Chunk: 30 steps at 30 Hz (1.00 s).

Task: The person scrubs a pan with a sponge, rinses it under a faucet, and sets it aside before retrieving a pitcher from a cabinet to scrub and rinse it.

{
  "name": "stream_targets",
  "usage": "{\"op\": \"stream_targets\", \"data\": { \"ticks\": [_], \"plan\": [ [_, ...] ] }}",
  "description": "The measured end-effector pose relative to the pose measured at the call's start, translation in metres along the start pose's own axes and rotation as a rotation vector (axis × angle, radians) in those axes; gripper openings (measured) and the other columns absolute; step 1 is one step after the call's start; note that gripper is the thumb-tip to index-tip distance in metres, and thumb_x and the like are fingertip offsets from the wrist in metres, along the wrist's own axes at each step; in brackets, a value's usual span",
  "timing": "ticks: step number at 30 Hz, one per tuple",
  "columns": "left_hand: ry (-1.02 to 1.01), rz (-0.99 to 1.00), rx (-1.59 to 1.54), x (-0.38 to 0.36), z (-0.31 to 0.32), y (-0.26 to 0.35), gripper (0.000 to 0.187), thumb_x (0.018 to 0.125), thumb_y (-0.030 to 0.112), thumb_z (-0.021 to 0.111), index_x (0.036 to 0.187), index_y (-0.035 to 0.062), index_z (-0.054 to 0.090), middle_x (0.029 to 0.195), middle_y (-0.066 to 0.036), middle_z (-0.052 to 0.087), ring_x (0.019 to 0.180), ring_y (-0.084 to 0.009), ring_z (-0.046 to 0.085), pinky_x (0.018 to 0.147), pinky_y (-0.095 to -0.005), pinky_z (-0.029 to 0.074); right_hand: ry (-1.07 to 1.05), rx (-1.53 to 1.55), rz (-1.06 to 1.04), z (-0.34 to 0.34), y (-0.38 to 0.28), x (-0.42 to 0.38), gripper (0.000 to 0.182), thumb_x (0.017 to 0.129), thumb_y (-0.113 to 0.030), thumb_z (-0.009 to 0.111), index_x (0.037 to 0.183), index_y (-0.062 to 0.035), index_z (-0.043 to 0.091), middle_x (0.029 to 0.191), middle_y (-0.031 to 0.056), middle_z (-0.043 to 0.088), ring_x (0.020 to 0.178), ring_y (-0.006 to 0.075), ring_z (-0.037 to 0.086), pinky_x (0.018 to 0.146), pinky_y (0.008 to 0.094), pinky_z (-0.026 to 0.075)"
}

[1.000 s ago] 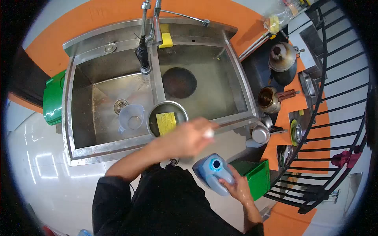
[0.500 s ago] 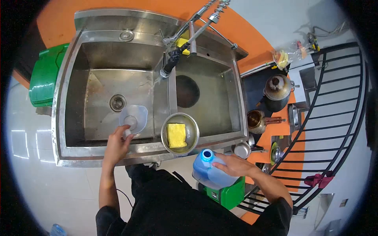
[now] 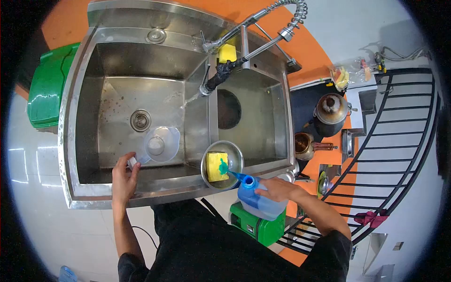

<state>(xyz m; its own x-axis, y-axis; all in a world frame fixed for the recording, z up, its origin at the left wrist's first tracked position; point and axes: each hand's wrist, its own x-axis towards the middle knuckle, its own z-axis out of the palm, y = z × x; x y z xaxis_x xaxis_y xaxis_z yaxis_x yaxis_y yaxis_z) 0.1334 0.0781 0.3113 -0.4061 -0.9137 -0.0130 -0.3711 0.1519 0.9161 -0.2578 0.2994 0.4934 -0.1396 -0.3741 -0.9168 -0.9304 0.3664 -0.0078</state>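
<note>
My left hand (image 3: pixel 125 181) holds the light handle of a clear plastic ladle (image 3: pixel 162 144) over the left sink basin. My right hand (image 3: pixel 279 189) grips a blue translucent jug (image 3: pixel 258 201), tilted toward a round metal bowl (image 3: pixel 205 162) on the sink's front rim. A stream of blue-green liquid runs from the jug's mouth onto a yellow sponge (image 3: pixel 213 170) in the bowl, where a green patch shows.
The double steel sink (image 3: pixel 136 189) has a spring faucet (image 3: pixel 216 80) between its basins. Another yellow sponge (image 3: pixel 228 53) lies behind it. Pots (image 3: pixel 330 109) stand at the right, beside a black railing (image 3: pixel 399 121). Green bins (image 3: pixel 49 89) flank the sink.
The jug has tilted and now pours onto the sponge, leaving a green patch. My left hand has moved left and down along the ladle's handle. The camera view has shifted slightly.
</note>
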Motion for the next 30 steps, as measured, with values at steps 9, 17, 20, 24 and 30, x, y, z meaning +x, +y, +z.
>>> {"op": "stream_targets", "data": {
  "ticks": [9, 17, 20, 24, 30],
  "plan": [
    [-0.06, -0.048, -0.001, 0.004, 0.011, -0.001, 0.028, 0.088, 0.008, 0.067, 0.115, 0.0008, 0.062, 0.102, -0.016, 0.066, 0.075, -0.0223, 0.062, 0.066, -0.032, 0.049, 0.056, 0.167, 0.091, -0.003, -0.002, -0.039, 0.061, 0.096, -0.052, 0.046, 0.128, -0.0005, 0.052, 0.114, 0.0303, 0.062, 0.108, 0.048, 0.058, 0.095, 0.0525, 0.045],
    [-0.185, -0.057, 0.038, 0.005, 0.061, 0.044, 0.029, 0.087, 0.005, 0.067, 0.116, 0.0014, 0.062, 0.1, -0.012, 0.066, 0.074, -0.0151, 0.056, 0.067, -0.028, 0.049, 0.427, 0.624, 0.237, 0.117, 0.041, -0.081, 0.053, 0.087, -0.051, 0.065, 0.107, -0.0016, 0.067, 0.09, 0.0223, 0.07, 0.083, 0.0365, 0.07, 0.076, 0.0441, 0.054],
    [-0.182, 0.004, -0.094, -0.007, 0.081, 0.076, 0.031, 0.088, 0.003, 0.066, 0.118, 0.0005, 0.061, 0.104, -0.009, 0.066, 0.074, -0.0124, 0.054, 0.069, -0.0264, 0.05, 0.494, 1.102, 0.257, 0.194, 0.063, -0.065, 0.041, 0.083, -0.041, 0.075, 0.095, -0.002, 0.071, 0.077, 0.011, 0.071, 0.065, 0.0152, 0.065, 0.063, 0.0301, 0.052],
    [-0.5, -0.015, -0.075, -0.05, 0.094, 0.17, 0.034, 0.085, -0.001, 0.064, 0.118, -0.0002, 0.06, 0.111, -0.01, 0.066, 0.098, -0.0134, 0.06, 0.085, -0.0263, 0.048, 0.747, 1.19, 0.022, 0.289, 0.079, -0.009, 0.033, 0.079, -0.033, 0.077, 0.101, -0.0082, 0.072, 0.08, 0.0105, 0.071, 0.071, 0.0193, 0.067, 0.067, 0.0333, 0.052],
    [-1.085, 0.342, 0.202, -0.149, 0.299, 0.169, 0.045, 0.081, 0.016, 0.076, 0.122, 0.0057, 0.062, 0.118, -0.017, 0.06, 0.106, -0.0346, 0.062, 0.089, -0.0395, 0.052, 0.762, 1.182, 0.149, 0.389, 0.09, 0.104, 0.028, 0.076, -0.03, 0.073, 0.096, -0.0102, 0.069, 0.086, 0.0146, 0.069, 0.08, 0.0326, 0.067, 0.073, 0.0417, 0.053]
  ]
}}
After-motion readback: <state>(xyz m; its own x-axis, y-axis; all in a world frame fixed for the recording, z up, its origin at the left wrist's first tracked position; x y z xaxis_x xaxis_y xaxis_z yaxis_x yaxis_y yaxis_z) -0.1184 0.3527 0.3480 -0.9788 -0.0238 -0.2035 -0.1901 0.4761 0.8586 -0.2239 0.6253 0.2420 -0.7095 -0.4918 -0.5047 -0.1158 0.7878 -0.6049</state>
